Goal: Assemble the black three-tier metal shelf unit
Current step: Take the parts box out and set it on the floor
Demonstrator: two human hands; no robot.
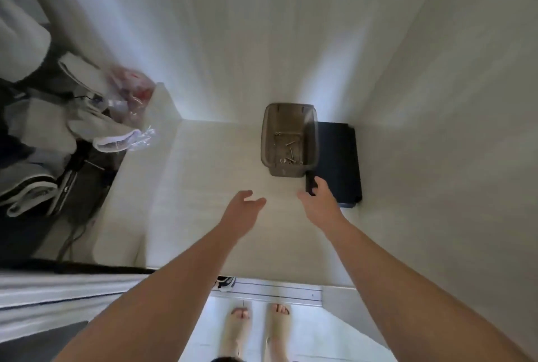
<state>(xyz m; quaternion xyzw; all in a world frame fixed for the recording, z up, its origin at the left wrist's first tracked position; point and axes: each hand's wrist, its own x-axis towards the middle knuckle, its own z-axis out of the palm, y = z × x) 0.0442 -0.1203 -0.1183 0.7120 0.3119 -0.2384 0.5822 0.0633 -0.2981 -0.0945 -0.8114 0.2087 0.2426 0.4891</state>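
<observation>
Grabbing stage, I judge: my right hand (318,197) grips near corner of flat black metal shelf panel (339,157) on white tabletop (218,157) beside clear plastic screw tub (288,140); left hand (243,210) open, empty. Next: lift panel clear.

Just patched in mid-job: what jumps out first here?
A flat black metal shelf panel lies at the far right of the white tabletop, its near corner gripped by the right hand. Just left of it sits a translucent brown plastic tray holding loose screws; the left hand hovers open nearby.
</observation>
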